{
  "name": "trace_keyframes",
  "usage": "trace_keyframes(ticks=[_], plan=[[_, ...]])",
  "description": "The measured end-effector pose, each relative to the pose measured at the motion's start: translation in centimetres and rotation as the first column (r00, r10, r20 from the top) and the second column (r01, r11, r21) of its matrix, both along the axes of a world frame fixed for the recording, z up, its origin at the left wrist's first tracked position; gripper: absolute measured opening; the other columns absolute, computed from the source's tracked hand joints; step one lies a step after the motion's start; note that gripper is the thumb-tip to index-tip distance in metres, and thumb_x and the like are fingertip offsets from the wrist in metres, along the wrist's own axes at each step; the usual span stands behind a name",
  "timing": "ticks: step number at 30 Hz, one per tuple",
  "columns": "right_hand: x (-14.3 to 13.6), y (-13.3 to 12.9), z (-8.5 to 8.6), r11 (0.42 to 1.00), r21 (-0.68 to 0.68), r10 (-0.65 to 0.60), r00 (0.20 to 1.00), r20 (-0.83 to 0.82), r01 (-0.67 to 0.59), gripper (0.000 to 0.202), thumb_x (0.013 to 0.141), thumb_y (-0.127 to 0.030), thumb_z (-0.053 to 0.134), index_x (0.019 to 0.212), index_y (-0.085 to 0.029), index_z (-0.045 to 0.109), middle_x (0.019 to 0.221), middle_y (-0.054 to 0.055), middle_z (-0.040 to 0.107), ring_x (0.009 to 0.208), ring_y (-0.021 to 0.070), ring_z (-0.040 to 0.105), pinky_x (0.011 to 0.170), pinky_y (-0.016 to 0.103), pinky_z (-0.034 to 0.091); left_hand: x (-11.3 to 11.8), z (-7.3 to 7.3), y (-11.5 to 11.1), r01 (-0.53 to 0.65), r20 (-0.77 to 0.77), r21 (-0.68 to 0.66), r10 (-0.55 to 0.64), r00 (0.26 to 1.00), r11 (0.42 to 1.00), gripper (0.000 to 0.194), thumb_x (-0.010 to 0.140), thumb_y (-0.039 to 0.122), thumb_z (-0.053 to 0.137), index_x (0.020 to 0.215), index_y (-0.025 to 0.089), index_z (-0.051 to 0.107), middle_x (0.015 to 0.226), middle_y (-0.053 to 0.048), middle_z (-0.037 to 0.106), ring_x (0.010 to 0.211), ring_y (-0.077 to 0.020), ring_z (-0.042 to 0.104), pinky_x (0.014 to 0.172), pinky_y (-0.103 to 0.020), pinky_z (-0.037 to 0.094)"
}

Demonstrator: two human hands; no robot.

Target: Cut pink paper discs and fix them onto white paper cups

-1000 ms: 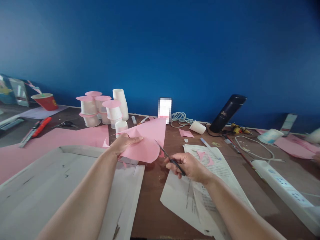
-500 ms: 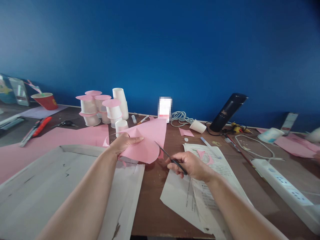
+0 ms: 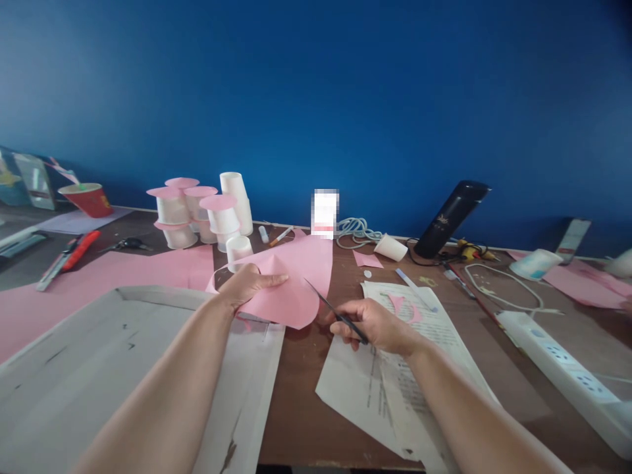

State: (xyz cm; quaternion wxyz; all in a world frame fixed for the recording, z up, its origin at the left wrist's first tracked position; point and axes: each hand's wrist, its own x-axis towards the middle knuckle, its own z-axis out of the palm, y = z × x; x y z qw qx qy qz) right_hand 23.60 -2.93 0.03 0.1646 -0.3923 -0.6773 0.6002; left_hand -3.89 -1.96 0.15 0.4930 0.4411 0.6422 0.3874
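Note:
My left hand (image 3: 249,284) grips a sheet of pink paper (image 3: 296,280) with a rounded cut edge, held just above the brown table (image 3: 306,395). My right hand (image 3: 376,325) holds a pair of dark scissors (image 3: 334,309), blades pointing up-left and touching the paper's right edge. A small white cup (image 3: 238,249) stands right behind my left hand.
White cups topped with pink discs (image 3: 200,210) stand at the back left. Grey cardboard (image 3: 99,368) lies under my left arm, printed pages (image 3: 395,382) under my right. A power strip (image 3: 563,368), cables (image 3: 498,289), a dark flask (image 3: 451,217) and a red cup (image 3: 89,199) lie around.
My left hand has turned the pink paper slightly, so its fingers stretch further right. The scissors have barely shifted at the paper's edge.

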Motion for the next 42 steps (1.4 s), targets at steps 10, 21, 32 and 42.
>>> trace_keyframes(ticks=[10,21,32,42], plan=[[0.0,-0.1,0.1,1.000,0.000,-0.004,1.000,-0.012,0.004,0.032,0.076,-0.043,0.069,0.089,-0.014,0.070,0.060,-0.003,0.053,0.050,0.0068,0.046,0.047,0.020,0.040,-0.1,-0.1,0.0,0.061,-0.064,0.016,-0.060,0.996,0.998,0.035,0.048,0.044,0.082,0.060,0.014,0.068,0.053,-0.006,0.065,0.052,-0.0243,0.062,0.049,-0.030,0.043],[0.3,0.1,-0.3,1.000,0.010,0.015,1.000,0.015,-0.016,0.031,0.075,-0.040,0.070,0.093,-0.014,0.071,0.062,-0.002,0.054,0.053,0.0079,0.047,0.045,0.018,0.041,-0.8,-0.6,0.3,0.135,-0.119,-0.009,-0.135,0.984,0.991,0.040,0.055,0.050,0.078,0.066,0.012,0.068,0.064,-0.009,0.069,0.057,-0.0239,0.063,0.054,-0.031,0.043],[0.3,-0.1,0.7,0.999,0.028,0.045,0.997,0.068,-0.047,0.028,0.077,-0.041,0.069,0.088,-0.015,0.073,0.057,-0.003,0.054,0.046,0.0059,0.045,0.042,0.017,0.037,-0.5,0.0,0.0,0.122,-0.197,-0.033,-0.126,0.972,0.992,0.039,0.055,0.047,0.078,0.047,0.015,0.058,0.047,-0.005,0.060,0.042,-0.0173,0.052,0.047,-0.028,0.033],[0.3,-0.3,0.9,0.998,0.035,0.056,0.994,0.099,-0.059,0.031,0.077,-0.043,0.068,0.091,-0.016,0.073,0.057,-0.003,0.054,0.046,0.0063,0.045,0.045,0.019,0.037,-0.8,-0.4,0.1,0.105,-0.139,0.004,-0.104,0.985,0.994,0.040,0.053,0.041,0.081,0.043,0.017,0.051,0.041,-0.002,0.053,0.038,-0.0143,0.047,0.042,-0.026,0.030]])
